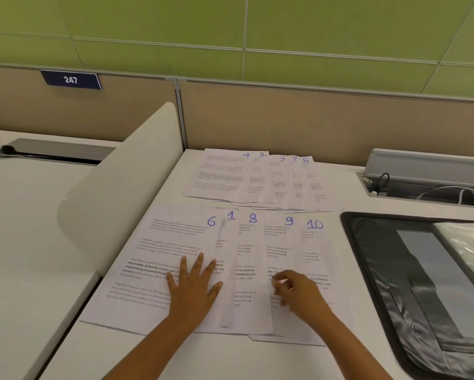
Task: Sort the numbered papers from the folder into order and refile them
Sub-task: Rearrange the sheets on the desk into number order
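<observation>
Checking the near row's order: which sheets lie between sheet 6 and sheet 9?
In the head view, sheet 1 and sheet 8 lie overlapped between sheet 6 and sheet 9.

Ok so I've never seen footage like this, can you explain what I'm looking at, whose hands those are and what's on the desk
This is one picture from a camera worn on a person's head, looking forward and down, so the two bare arms are the wearer's own; there is no machine. On the white desk lie ten printed sheets with blue handwritten numbers, fanned in two overlapping rows: 4, 2, 3, 7, 5 in the far row, and 6, 1, 8, 9, 10 in the near row. The left hand lies flat, fingers spread, on sheet 6. The right hand has curled fingers at sheet 9; its grip is too blurred to judge. The dark open folder lies to the right.
</observation>
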